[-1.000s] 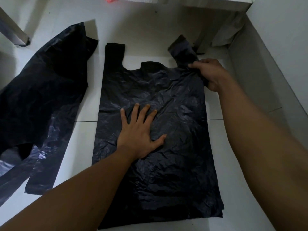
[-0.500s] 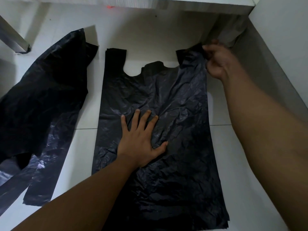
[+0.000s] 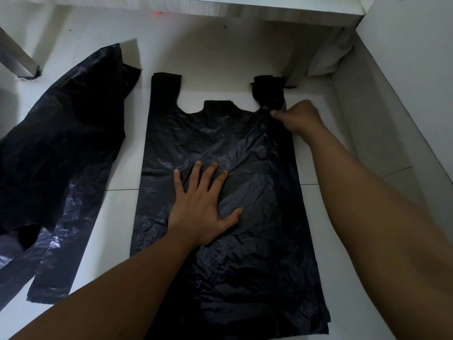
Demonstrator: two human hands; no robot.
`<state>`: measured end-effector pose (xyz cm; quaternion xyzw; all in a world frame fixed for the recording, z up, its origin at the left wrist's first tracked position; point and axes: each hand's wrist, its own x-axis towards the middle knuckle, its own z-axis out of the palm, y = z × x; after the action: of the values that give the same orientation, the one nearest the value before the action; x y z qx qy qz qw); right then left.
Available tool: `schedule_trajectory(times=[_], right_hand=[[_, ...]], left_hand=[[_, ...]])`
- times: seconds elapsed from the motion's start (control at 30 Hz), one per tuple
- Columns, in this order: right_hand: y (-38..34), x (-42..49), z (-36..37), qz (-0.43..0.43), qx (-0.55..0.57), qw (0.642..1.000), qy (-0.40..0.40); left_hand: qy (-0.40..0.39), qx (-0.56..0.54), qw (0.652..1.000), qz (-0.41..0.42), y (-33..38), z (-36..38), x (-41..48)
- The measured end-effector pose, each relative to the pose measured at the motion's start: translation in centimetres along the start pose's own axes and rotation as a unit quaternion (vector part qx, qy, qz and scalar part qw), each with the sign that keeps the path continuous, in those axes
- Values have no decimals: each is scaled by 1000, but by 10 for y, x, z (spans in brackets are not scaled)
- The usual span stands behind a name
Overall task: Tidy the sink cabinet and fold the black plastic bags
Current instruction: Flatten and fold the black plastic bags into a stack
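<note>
2 black bags are laid on the white floor [image 3: 117, 209]. The flat bag [image 3: 245, 271] is spread at ctr, handles pointed away. The crumpled bag [image 3: 61, 155] is left of it, apart. 2 hands are seen: left hand [image 3: 201, 212] is splayed and pressed on the flat bag's middle; right hand [image 3: 299, 116] is curled, with the r. handle base pinched.
</note>
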<state>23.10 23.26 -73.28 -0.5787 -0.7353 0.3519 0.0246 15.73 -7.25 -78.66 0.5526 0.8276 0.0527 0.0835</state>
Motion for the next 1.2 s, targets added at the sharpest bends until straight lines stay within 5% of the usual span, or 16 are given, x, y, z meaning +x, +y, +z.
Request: schedule_trajectory(times=[0.2, 0.3, 0.4, 0.6, 0.73, 0.93, 1.03, 1.1, 1.2], right_hand=[[-9, -36, 18, -156, 5, 978, 135], [-8, -61, 43, -345, 15, 937, 55], [-3, -83, 69, -396, -40, 917, 7], [0, -72, 75, -370, 59, 925, 72], [-3, -36, 41, -213, 199, 941, 170], [8, 19, 2, -58, 275, 956, 84], [11, 36, -4, -6, 268, 956, 120], [8, 33, -6, -22, 243, 952, 187], [0, 3, 2, -164, 157, 946, 233]], left_hand=[[-2, 1, 1000, -2, 0, 0, 0], [0, 1, 1000, -2, 0, 0, 0], [4, -2, 1000, -1, 1, 0, 0], [3, -5, 1000, 1, 1, -1, 0], [2, -8, 1000, 0, 1, -1, 0], [-2, -5, 1000, 2, 1, -2, 0], [-4, -3, 1000, 0, 1, -2, 1], [-3, -4, 1000, 0, 0, -2, 0], [-4, -5, 1000, -1, 1, -2, 0]])
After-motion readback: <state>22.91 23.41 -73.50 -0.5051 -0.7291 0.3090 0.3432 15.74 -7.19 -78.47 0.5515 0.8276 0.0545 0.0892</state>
